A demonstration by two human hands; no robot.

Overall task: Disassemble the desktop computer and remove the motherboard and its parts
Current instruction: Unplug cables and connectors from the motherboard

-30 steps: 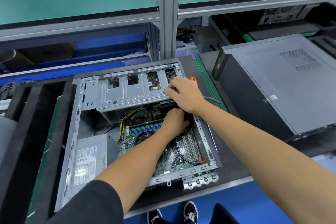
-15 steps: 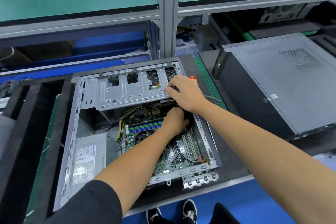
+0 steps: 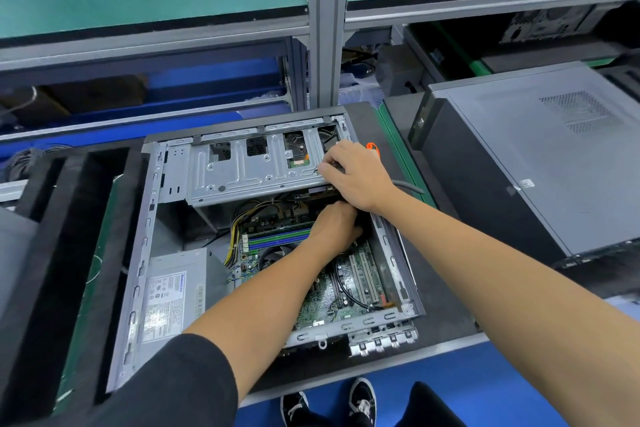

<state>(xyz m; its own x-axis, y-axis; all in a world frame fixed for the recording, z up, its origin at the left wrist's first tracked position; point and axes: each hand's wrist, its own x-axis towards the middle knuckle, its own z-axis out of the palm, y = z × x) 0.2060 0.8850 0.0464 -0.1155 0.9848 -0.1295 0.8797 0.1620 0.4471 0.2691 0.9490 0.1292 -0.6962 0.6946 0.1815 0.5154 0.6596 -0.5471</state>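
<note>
Opened grey steel desktop case (image 3: 138, 274) lies centre-frame; green motherboard (image 3: 332, 302) exposed at 5 o'clock. Right hand (image 3: 356, 177) curls over silver drive cage (image 3: 249, 170); left hand (image 3: 334, 230) below, grip hidden. Unchanged from earlier.

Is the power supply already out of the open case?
No, the power supply sits in the open case, at its near-left corner, left of the motherboard.
</note>
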